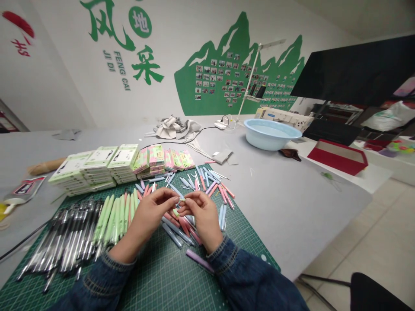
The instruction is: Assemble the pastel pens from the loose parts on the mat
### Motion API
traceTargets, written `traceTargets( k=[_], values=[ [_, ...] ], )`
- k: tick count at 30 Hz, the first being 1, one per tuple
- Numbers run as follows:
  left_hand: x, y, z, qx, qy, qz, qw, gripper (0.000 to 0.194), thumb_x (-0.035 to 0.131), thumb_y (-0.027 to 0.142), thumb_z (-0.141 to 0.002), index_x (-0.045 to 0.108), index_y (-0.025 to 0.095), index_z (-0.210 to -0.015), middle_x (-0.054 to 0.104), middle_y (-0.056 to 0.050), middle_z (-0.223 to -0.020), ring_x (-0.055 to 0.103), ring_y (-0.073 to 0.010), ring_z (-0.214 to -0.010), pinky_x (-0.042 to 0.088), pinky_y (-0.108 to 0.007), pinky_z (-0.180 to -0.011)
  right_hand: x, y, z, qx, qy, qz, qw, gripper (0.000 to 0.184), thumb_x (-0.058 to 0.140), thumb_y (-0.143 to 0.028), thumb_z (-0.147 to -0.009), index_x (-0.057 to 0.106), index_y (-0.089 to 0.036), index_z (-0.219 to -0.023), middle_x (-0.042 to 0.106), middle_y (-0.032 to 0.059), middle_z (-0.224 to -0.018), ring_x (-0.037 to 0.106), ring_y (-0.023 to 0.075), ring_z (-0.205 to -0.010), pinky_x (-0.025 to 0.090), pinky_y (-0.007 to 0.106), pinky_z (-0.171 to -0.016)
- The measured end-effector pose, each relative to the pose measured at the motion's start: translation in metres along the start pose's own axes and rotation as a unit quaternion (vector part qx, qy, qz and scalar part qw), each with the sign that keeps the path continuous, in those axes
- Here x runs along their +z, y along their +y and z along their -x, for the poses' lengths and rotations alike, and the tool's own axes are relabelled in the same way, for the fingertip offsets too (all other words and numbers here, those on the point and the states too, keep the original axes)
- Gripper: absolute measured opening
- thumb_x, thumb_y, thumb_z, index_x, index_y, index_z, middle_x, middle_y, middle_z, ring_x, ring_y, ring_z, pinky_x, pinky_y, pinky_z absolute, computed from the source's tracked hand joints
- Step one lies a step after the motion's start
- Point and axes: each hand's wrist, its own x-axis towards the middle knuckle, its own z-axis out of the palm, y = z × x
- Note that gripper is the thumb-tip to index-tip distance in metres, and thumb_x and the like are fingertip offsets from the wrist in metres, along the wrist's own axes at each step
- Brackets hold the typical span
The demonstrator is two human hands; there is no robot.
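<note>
My left hand [158, 206] and my right hand [202, 214] meet above the green cutting mat [152, 276], fingertips pinched together. Between them is a small pale green piece [182, 200], mostly covered by the fingers; its kind I cannot make out. Another light green bit [176, 212] shows just under the fingertips. Below and around the hands lie loose pink, blue and purple pen parts [175, 232]. Left of my left hand, light green pens [113, 218] are laid side by side, beside a row of clear pens with black grips [69, 233].
Stacked white-and-green boxes [97, 166] and smaller pink-and-green boxes [157, 157] stand behind the pens. Farther back are a grey cloth heap [175, 127], a light blue basin [270, 134] and a sewing machine [285, 115]. A red box [337, 156] stands at the right.
</note>
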Motion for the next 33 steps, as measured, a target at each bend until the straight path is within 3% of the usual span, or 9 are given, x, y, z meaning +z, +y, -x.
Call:
traceTargets(
  k=[6,13,24,29,33],
  values=[
    [0.001,0.009,0.004,-0.025,0.006,0.086,0.996,0.019,0.065,0.035,-0.079,0.061,0.017,-0.083,0.062,0.001,-0.068,0.06,-0.0138,-0.063,0.05,-0.025,-0.059,0.001,-0.008,0.007,-0.068,-0.013,0.05,0.996,0.009,0.067,-0.022,-0.078,0.063,-0.016,-0.082,0.067,0.0005,-0.066,0.063,0.013,-0.055,0.052,0.023,-0.053],
    [0.002,0.011,0.007,-0.031,-0.029,0.129,0.991,0.017,0.064,0.033,-0.08,0.06,0.019,-0.088,0.059,0.001,-0.072,0.058,-0.0132,-0.064,0.05,-0.026,-0.058,-0.003,-0.009,0.009,-0.129,-0.004,0.112,0.985,0.005,0.065,-0.022,-0.08,0.066,-0.018,-0.084,0.067,0.0006,-0.067,0.064,0.0155,-0.061,0.053,0.028,-0.061],
    [0.001,0.024,0.012,0.046,-0.019,0.039,0.998,0.012,0.062,0.03,-0.081,0.062,0.018,-0.078,0.062,0.0,-0.069,0.059,-0.0144,-0.064,0.048,-0.026,-0.059,-0.002,-0.012,0.014,-0.107,-0.017,0.106,0.988,0.011,0.062,-0.027,-0.084,0.063,-0.016,-0.082,0.066,0.0003,-0.065,0.061,0.0123,-0.051,0.051,0.024,-0.05],
    [0.002,0.028,0.016,0.089,-0.003,-0.007,0.996,0.011,0.062,0.028,-0.081,0.063,0.018,-0.076,0.063,0.0,-0.07,0.06,-0.0145,-0.066,0.048,-0.025,-0.062,0.001,-0.015,0.013,-0.049,-0.033,0.036,0.998,0.015,0.066,-0.028,-0.081,0.059,-0.015,-0.078,0.066,-0.0003,-0.06,0.059,0.0111,-0.044,0.048,0.021,-0.043],
    [0.002,0.027,0.015,0.085,-0.001,-0.02,0.996,0.012,0.061,0.029,-0.082,0.063,0.018,-0.077,0.063,0.0,-0.069,0.06,-0.0142,-0.064,0.049,-0.025,-0.059,0.003,-0.018,0.011,-0.025,-0.032,0.006,0.999,0.014,0.068,-0.026,-0.078,0.059,-0.015,-0.077,0.065,-0.0007,-0.058,0.058,0.0104,-0.044,0.047,0.019,-0.043]
  ],
)
